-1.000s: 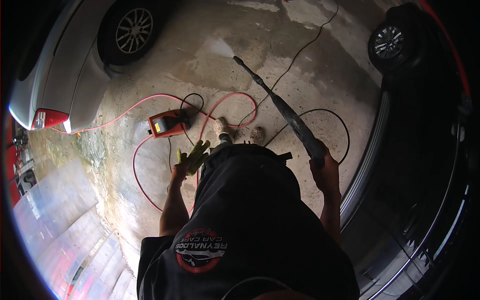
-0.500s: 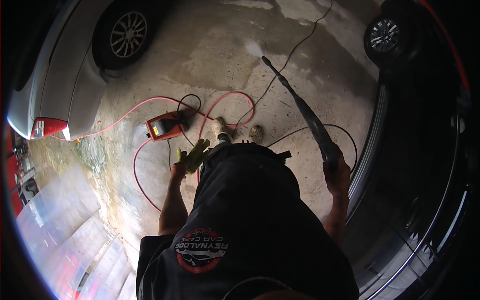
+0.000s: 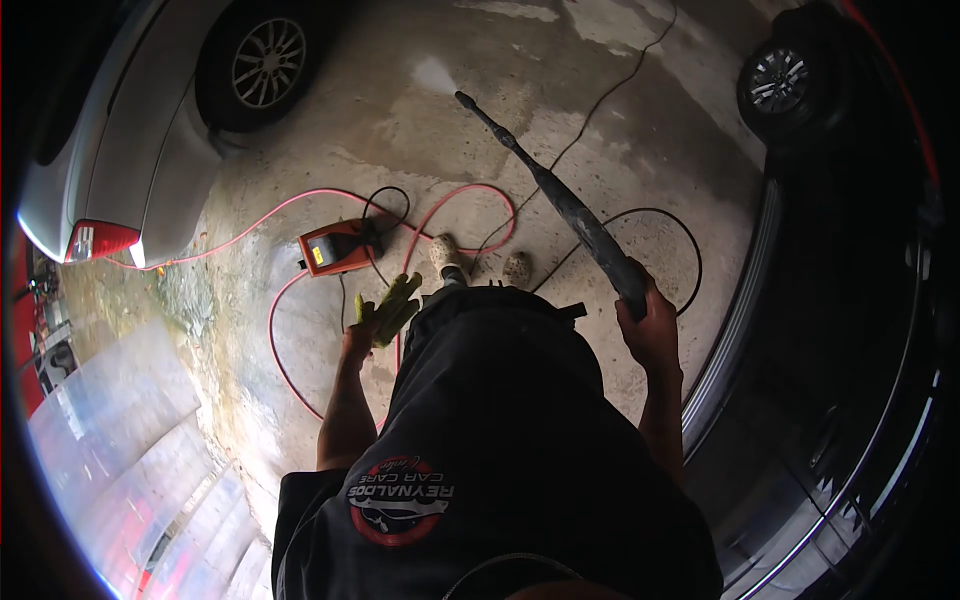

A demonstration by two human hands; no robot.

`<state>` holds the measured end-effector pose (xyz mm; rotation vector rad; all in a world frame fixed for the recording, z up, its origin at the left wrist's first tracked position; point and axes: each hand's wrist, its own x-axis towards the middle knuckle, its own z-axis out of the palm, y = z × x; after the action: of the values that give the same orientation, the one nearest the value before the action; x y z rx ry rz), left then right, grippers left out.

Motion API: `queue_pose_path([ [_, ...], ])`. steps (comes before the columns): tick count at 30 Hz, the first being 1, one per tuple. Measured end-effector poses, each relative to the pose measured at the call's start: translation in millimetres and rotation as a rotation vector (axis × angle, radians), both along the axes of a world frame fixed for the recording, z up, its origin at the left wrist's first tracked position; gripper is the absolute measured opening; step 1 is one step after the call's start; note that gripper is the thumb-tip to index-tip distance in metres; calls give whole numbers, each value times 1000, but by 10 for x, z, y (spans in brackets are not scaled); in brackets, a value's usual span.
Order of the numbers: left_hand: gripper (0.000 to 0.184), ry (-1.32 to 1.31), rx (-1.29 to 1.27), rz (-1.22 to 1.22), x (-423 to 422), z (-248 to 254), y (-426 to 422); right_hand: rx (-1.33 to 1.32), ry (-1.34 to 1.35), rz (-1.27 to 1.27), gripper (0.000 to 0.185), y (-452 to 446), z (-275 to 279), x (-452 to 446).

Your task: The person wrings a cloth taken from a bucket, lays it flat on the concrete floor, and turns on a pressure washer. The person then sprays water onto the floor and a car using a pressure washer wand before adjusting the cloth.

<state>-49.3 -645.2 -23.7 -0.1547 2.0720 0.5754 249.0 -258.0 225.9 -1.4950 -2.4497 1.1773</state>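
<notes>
A long black spray wand (image 3: 570, 208) slants up and left from my right hand (image 3: 652, 325), which is closed round its rear end. White mist (image 3: 433, 75) comes out of the tip over the concrete floor. My left hand (image 3: 358, 340) is at the left of my body, closed on yellow-green gloves (image 3: 393, 308); some of its fingers are hidden by them. Beyond that hand, an orange and black machine (image 3: 338, 247) lies on the floor, with a pink hose (image 3: 285, 372) and a black hose (image 3: 697, 258) about it.
A silver car (image 3: 150, 140) stands at the left and a dark car (image 3: 850, 300) at the right. A thin cable (image 3: 605, 95) crosses the concrete floor (image 3: 390, 130). Translucent sheets (image 3: 120, 420) are at the lower left.
Against half a second ago, my right hand and the wand have swung left, and the mist has moved left with the tip. My left hand still holds the gloves.
</notes>
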Motion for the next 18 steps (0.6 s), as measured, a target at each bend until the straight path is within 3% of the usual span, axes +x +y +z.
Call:
queue_pose_path([
  [5, 40, -43, -44, -26, 15, 117, 22, -4, -1, 6, 55, 41, 12, 27],
  [18, 47, -42, -52, -6, 59, 11, 2, -57, -42, 30, 55, 95, 57, 66],
])
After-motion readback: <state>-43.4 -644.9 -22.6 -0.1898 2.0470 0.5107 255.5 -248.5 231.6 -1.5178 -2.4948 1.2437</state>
